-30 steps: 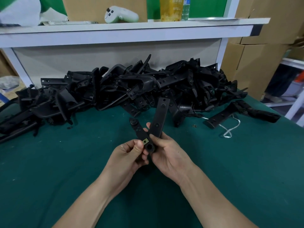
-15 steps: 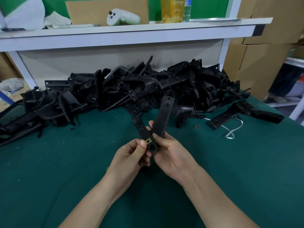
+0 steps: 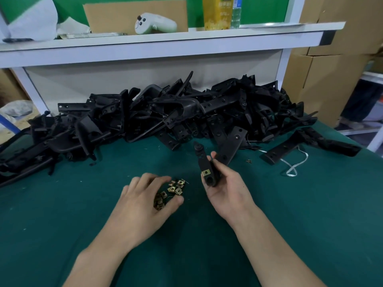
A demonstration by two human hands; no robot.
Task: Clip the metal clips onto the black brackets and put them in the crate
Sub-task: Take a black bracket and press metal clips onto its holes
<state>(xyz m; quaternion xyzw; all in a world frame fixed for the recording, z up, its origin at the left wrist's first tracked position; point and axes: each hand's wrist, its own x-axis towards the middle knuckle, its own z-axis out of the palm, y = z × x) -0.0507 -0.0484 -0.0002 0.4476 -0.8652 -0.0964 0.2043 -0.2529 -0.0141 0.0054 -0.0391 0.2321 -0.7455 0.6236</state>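
Note:
My right hand [image 3: 226, 189] grips a V-shaped black bracket [image 3: 230, 146] by its lower end, and one brass-coloured metal clip [image 3: 205, 173] sits on that end. My left hand [image 3: 143, 199] hovers over a small heap of loose metal clips [image 3: 172, 190] on the green table, fingers spread and bent above them, thumb beside the heap. Whether it pinches a clip is hidden by the fingers. A large pile of black brackets [image 3: 165, 112] lies along the back of the table. No crate is in view.
A single black bracket [image 3: 306, 143] lies at the right with a white cord [image 3: 294, 166] beside it, and a stray clip [image 3: 248, 161] nearby. A white shelf [image 3: 165, 40] above the pile carries a game controller, bottles and cardboard. Cardboard boxes stand at the right.
My left hand has let go of the bracket and dropped left onto the heap of clips. My right hand alone now holds the bracket, shifted slightly right.

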